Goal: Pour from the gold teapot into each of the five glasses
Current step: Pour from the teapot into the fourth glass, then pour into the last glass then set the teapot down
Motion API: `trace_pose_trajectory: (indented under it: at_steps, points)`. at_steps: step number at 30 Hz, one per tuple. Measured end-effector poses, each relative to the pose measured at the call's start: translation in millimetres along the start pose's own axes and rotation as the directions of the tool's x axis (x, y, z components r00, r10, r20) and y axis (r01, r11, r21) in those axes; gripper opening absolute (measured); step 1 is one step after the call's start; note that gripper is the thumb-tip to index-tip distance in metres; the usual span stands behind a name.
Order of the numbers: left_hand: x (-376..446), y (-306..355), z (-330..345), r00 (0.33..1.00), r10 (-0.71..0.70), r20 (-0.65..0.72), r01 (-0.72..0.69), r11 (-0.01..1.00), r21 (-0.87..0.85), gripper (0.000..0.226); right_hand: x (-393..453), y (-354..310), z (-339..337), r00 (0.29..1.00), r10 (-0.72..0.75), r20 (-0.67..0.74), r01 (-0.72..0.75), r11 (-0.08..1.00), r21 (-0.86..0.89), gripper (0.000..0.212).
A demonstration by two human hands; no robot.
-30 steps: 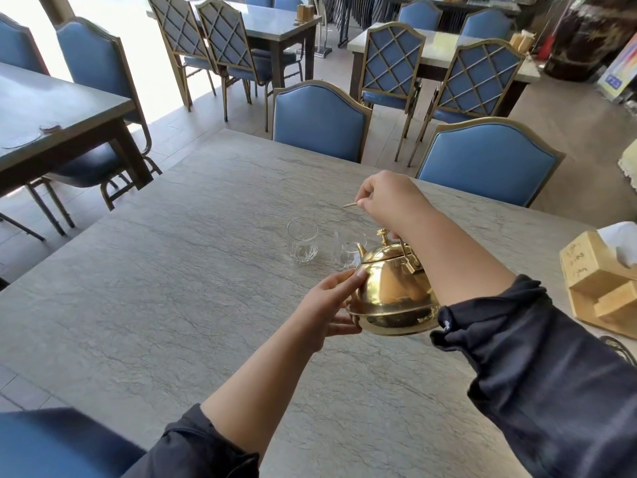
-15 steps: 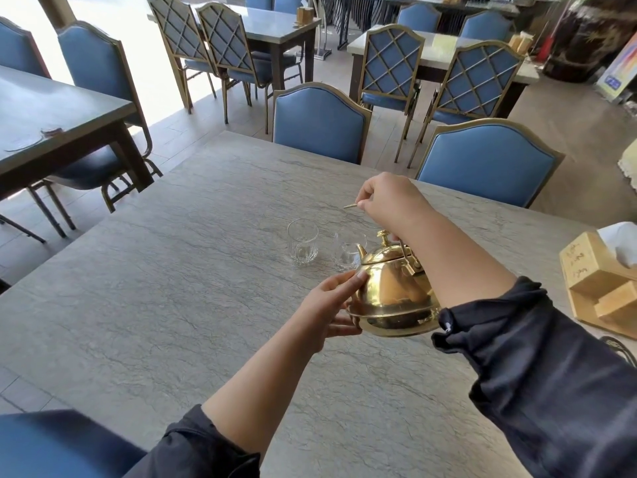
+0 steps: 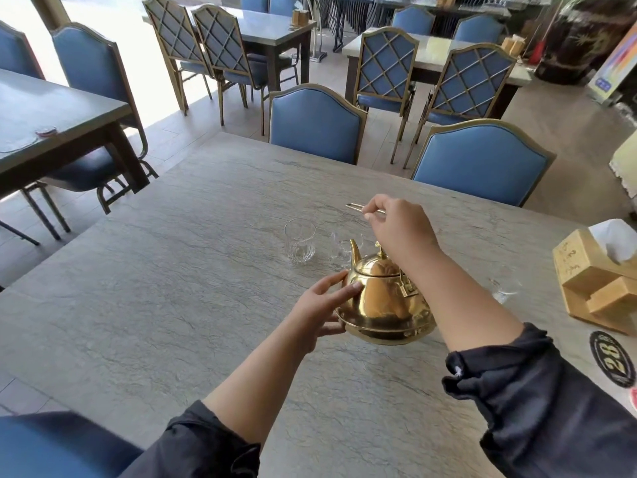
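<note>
The gold teapot (image 3: 384, 305) is held just above the grey stone table (image 3: 172, 288), nearly upright, spout pointing away at a clear glass (image 3: 341, 251). My right hand (image 3: 400, 229) grips the thin raised handle above the lid. My left hand (image 3: 319, 307) rests flat against the pot's left side, steadying it. A second clear glass (image 3: 299, 240) stands to the left of the spout. A third glass (image 3: 505, 284) shows to the right of my right forearm. Other glasses are hidden behind my arm.
A wooden tissue box (image 3: 599, 281) stands at the right table edge, with a round black coaster (image 3: 613, 358) in front of it. Two blue chairs (image 3: 315, 127) face me across the table. More tables and chairs fill the room behind.
The teapot has tipped back from leaning forward toward upright and sits a little lower. My right hand has shifted slightly right with the handle.
</note>
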State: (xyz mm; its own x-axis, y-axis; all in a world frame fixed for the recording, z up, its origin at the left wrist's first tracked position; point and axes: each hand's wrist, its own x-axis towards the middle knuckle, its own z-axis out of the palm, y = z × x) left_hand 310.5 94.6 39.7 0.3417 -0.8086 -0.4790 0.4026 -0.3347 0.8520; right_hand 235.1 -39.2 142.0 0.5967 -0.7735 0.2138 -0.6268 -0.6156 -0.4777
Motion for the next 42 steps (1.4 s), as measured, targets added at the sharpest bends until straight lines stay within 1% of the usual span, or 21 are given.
trace_pose_trajectory:
  at_steps: [4,8,14,19,27,34,42]
  points:
    - [-5,-1,-4,1.0,-0.008,-0.016,0.008,1.0,-0.005,0.064,-9,3,6,1.0,-0.008,-0.021,0.008,1.0,0.023,0.015]
    - [-10,2,-12,0.999,0.013,-0.035,-0.013,1.0,0.003,0.065,-9,-8,4,0.998,-0.058,-0.036,0.06,0.997,0.04,0.015]
    - [-18,16,-32,0.995,0.047,-0.087,-0.045,0.999,0.03,0.065,9,-43,1,0.992,-0.122,0.003,0.122,0.992,0.035,0.015]
    - [-18,25,-47,0.989,0.053,-0.134,-0.052,0.999,0.013,0.066,33,-70,8,0.99,-0.127,0.064,0.126,0.992,0.02,0.016]
    - [-13,26,-54,0.987,0.045,-0.153,-0.05,0.998,-0.027,0.063,58,-89,22,0.98,-0.096,0.176,0.104,0.994,-0.039,0.015]
    - [-10,26,-51,0.988,0.032,-0.153,-0.04,0.998,-0.049,0.061,68,-91,29,0.976,-0.086,0.199,0.105,0.99,-0.09,0.015]
    - [-7,22,-44,0.984,0.018,-0.177,-0.03,0.997,-0.067,0.059,68,-86,28,0.971,-0.076,0.227,0.097,0.992,-0.084,0.016]
